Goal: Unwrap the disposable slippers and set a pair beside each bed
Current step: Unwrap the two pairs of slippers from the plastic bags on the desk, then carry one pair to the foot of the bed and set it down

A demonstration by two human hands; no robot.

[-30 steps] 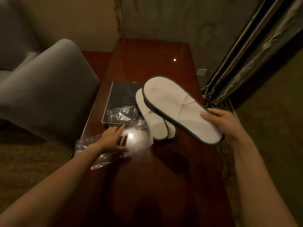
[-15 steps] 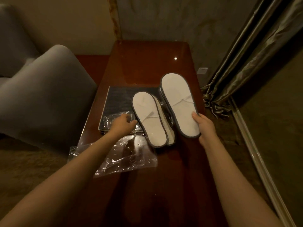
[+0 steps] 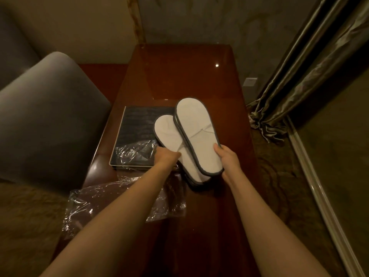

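White disposable slippers with grey edging lie soles up on a dark red wooden table. My right hand holds one flat pair of slippers by its right edge, tilted over a second pair that rests partly on a dark tray. My left hand grips the near left edge of that second pair. An empty clear plastic wrapper sits crumpled under my left forearm. A second clear wrapper lies on the tray.
The dark rectangular tray sits mid-table. A grey upholstered chair stands close at the left. Shiny curtains hang at the right above brown carpet. A wall outlet shows behind the table.
My right hand has swung its pair from the right to overlap the second pair. My left hand left the wrapper on the table and moved up onto the second pair's edge.
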